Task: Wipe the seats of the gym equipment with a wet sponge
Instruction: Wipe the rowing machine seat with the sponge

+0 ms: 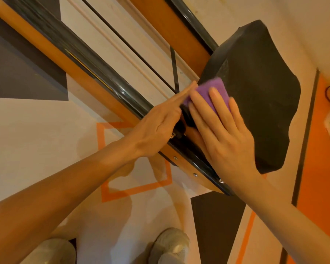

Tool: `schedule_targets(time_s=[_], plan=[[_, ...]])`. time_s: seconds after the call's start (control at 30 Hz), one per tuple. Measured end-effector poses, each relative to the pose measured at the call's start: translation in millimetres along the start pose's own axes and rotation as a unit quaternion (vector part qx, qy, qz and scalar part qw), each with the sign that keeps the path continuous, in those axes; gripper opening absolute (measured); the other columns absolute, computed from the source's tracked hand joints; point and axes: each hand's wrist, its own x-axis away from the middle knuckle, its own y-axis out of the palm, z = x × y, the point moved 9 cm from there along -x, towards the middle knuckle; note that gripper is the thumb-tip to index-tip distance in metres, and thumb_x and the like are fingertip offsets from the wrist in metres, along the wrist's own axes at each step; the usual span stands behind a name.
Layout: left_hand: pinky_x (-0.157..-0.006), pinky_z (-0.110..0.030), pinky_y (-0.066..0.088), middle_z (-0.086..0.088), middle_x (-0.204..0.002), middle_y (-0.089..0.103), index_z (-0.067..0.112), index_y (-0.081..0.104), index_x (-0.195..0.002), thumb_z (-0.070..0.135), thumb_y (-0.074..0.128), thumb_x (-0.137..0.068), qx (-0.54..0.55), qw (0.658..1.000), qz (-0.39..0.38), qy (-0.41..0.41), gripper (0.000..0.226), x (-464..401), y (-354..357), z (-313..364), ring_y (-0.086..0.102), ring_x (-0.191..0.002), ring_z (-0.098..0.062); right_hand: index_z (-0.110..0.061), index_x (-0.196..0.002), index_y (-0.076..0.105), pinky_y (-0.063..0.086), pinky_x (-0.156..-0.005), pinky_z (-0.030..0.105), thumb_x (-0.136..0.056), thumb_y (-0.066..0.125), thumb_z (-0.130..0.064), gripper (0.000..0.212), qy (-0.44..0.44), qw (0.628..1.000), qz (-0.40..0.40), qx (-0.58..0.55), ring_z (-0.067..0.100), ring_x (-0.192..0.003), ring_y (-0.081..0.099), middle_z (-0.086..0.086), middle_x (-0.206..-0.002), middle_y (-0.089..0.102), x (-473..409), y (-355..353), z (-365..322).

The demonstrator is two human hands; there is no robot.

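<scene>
Though flat, sponge (208, 92) toward upper-right.

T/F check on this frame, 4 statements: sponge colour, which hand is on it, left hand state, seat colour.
1. The sponge is yellow. False: it is purple.
2. The right hand presses the sponge flat against the black seat. True.
3. The left hand grips a spray bottle. False: its fingers are straight, reaching toward the sponge beside the rail, holding nothing.
4. The seat pad is black. True.
</scene>
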Motion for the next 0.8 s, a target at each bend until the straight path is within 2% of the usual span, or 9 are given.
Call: schedule_targets(time_s=[0.13, 0.23, 0.33, 0.43, 0.53, 0.6, 0.67, 0.73, 0.8], plan=[[-0.122, -0.023, 0.011, 0.006, -0.162, 0.016, 0.017, 0.015, -0.154, 0.023, 0.018, -0.103, -0.023, 1.000, 0.005, 0.020, 0.051, -0.7, 3.3, 2.1, 0.012, -0.148, 0.002, -0.011, -0.152, 0.019, 0.004, -0.121, 0.047, -0.094, 0.050, -0.003, 0.067, -0.020, 0.996, -0.081, 0.043, 0.030, -0.149, 0.006, 0.006, -0.161, 0.007, 74.0, 8.2, 14.1], [-0.123, -0.035, 0.017, 0.002, -0.161, 0.022, 0.018, 0.016, -0.155, 0.030, 0.018, -0.102, 0.008, 1.000, 0.014, 0.005, 0.054, 1.2, 8.5, -0.8, 0.018, -0.148, -0.004, -0.011, -0.149, 0.029, 0.016, -0.120, 0.049, -0.099, 0.052, -0.016, 0.055, -0.011, 0.999, -0.035, 0.015, 0.030, -0.146, 0.016, 0.008, -0.158, 0.021, 19.4, 3.5, 3.9], [-0.120, -0.029, 0.025, 0.000, -0.155, 0.037, 0.016, 0.021, -0.154, 0.032, 0.021, -0.101, 0.048, 0.999, 0.010, -0.023, 0.055, 2.4, 8.4, -4.9, 0.031, -0.142, -0.003, -0.010, -0.149, 0.031, 0.022, -0.118, 0.050, -0.099, 0.054, -0.020, 0.055, 0.011, 1.000, -0.016, -0.012, 0.032, -0.145, 0.020, 0.009, -0.156, 0.021, -8.1, 0.3, -1.3], [-0.124, -0.033, 0.015, 0.005, -0.162, 0.020, 0.019, 0.016, -0.155, 0.034, 0.017, -0.101, 0.008, 1.000, 0.011, -0.002, 0.056, 3.0, 6.2, 0.5, 0.015, -0.148, -0.001, -0.011, -0.151, 0.020, 0.011, -0.121, 0.048, -0.097, 0.048, -0.007, 0.061, 0.020, 0.998, -0.063, -0.004, 0.032, -0.148, 0.007, 0.007, -0.161, 0.008, 44.4, 5.3, 5.7], [-0.124, -0.041, 0.015, 0.006, -0.162, 0.017, 0.021, 0.015, -0.155, 0.040, 0.015, -0.100, 0.005, 1.000, 0.021, -0.001, 0.058, 3.4, 7.6, 1.8, 0.012, -0.149, -0.003, -0.011, -0.151, 0.018, 0.011, -0.121, 0.047, -0.097, 0.044, -0.011, 0.061, -0.001, 0.997, -0.081, -0.006, 0.032, -0.148, 0.010, 0.007, -0.161, 0.008, 52.3, 3.3, 11.6], [-0.123, -0.037, 0.020, 0.003, -0.160, 0.026, 0.021, 0.019, -0.154, 0.036, 0.017, -0.101, 0.023, 0.999, 0.025, -0.010, 0.055, 4.7, 9.6, 1.1, 0.021, -0.148, -0.005, -0.010, -0.149, 0.027, 0.022, -0.118, 0.049, -0.098, 0.049, -0.017, 0.056, 0.012, 0.997, -0.063, -0.052, 0.032, -0.146, 0.019, 0.012, -0.157, 0.021, 10.8, -2.2, 9.5], [-0.117, -0.023, 0.028, 0.006, -0.152, 0.039, 0.023, 0.025, -0.152, 0.028, 0.019, -0.103, 0.043, 0.999, 0.020, -0.012, 0.049, 4.8, 8.8, 1.9, 0.033, -0.141, -0.001, -0.010, -0.147, 0.034, 0.028, -0.116, 0.048, -0.098, 0.051, -0.020, 0.053, 0.052, 0.992, -0.046, -0.108, 0.030, -0.144, 0.025, 0.013, -0.154, 0.030, -24.5, -5.7, 11.3], [-0.115, -0.016, 0.027, 0.010, -0.152, 0.039, 0.026, 0.025, -0.152, 0.028, 0.018, -0.103, 0.055, 0.998, 0.009, -0.022, 0.049, 3.8, 8.6, 0.5, 0.033, -0.140, 0.002, -0.011, -0.148, 0.033, 0.024, -0.118, 0.048, -0.100, 0.048, -0.023, 0.051, 0.082, 0.988, -0.052, -0.117, 0.029, -0.146, 0.023, 0.011, -0.155, 0.029, -20.6, -4.1, 8.5], [-0.120, -0.022, 0.019, 0.010, -0.158, 0.028, 0.026, 0.021, -0.153, 0.030, 0.017, -0.102, 0.047, 0.998, 0.012, -0.029, 0.052, 4.3, 6.9, -1.8, 0.022, -0.145, 0.003, -0.012, -0.150, 0.027, 0.017, -0.120, 0.050, -0.104, 0.036, -0.028, 0.049, 0.074, 0.991, -0.069, -0.084, 0.032, -0.147, 0.015, 0.010, -0.157, 0.021, 9.0, 1.3, 1.5]])
